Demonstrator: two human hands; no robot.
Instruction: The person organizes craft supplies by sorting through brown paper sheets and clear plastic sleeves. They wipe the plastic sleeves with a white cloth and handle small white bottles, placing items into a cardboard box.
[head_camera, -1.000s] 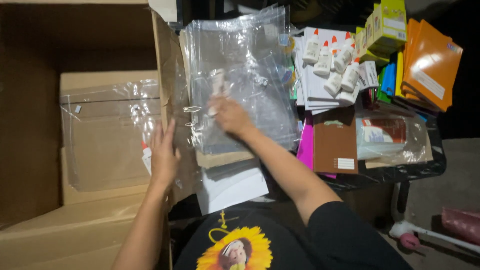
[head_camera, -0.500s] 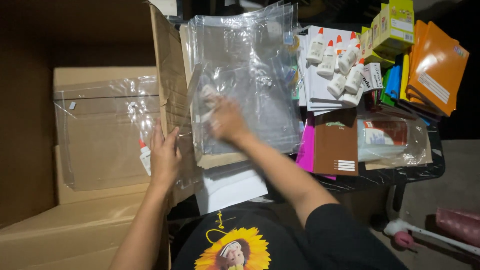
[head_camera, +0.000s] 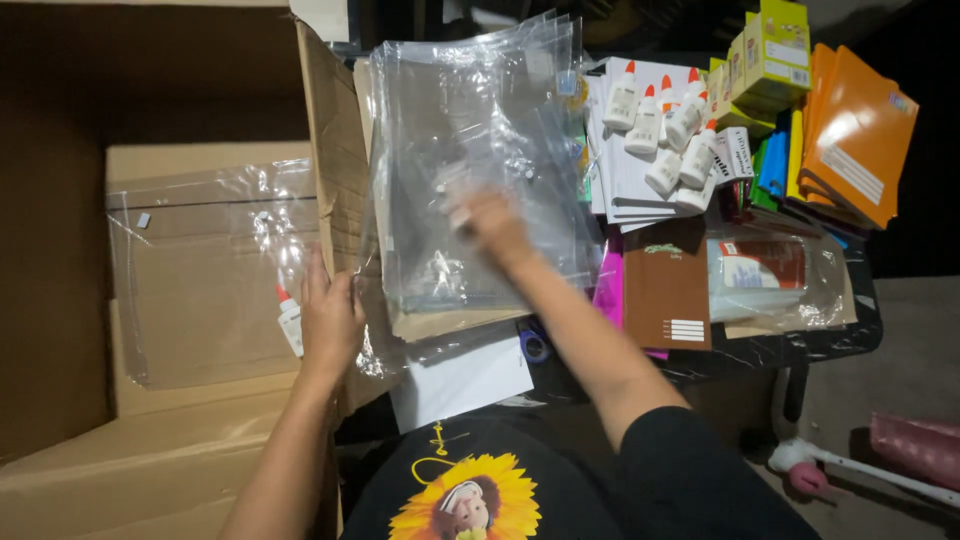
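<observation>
Right hand (head_camera: 490, 225) lies flat, fingers spread and motion-blurred, on top of the stack of clear plastic zip bags (head_camera: 470, 160). It presses on the top sheet; can't tell whether any fingers pinch it. The stack sits on the dark worktop (head_camera: 800, 345), on top of a brown cardboard sheet (head_camera: 450, 322) whose edge shows below the bags. A white paper sheet (head_camera: 462, 380) pokes out under that, toward the person.

Left hand (head_camera: 328, 318) is open, palm against the upright flap of the big brown cardboard box (head_camera: 335, 150), fingers together and pointing up. It grips nothing. Just left of it, inside the box, a small white glue bottle with an orange cap (head_camera: 289, 318) lies inside a filled clear plastic bag (head_camera: 200, 270). That bag lies flat on a smaller tan cardboard carton (head_camera: 200, 160) in the box.

Right of the bag stack, on the worktop:
- cluster of white glue bottles with orange caps (head_camera: 665, 125) on a stack of white paper pads (head_camera: 625, 190)
- yellow-green cardboard boxes (head_camera: 770, 50) behind the bottles
- orange notebooks (head_camera: 855, 130) leaning at far right
- brown notebook (head_camera: 667, 285) near the front edge, a pink sheet (head_camera: 608, 285) just left of it
- another filled clear bag (head_camera: 775, 275) right of the brown notebook

A blue tape roll (head_camera: 533, 345) sits partly hidden under the right forearm.
</observation>
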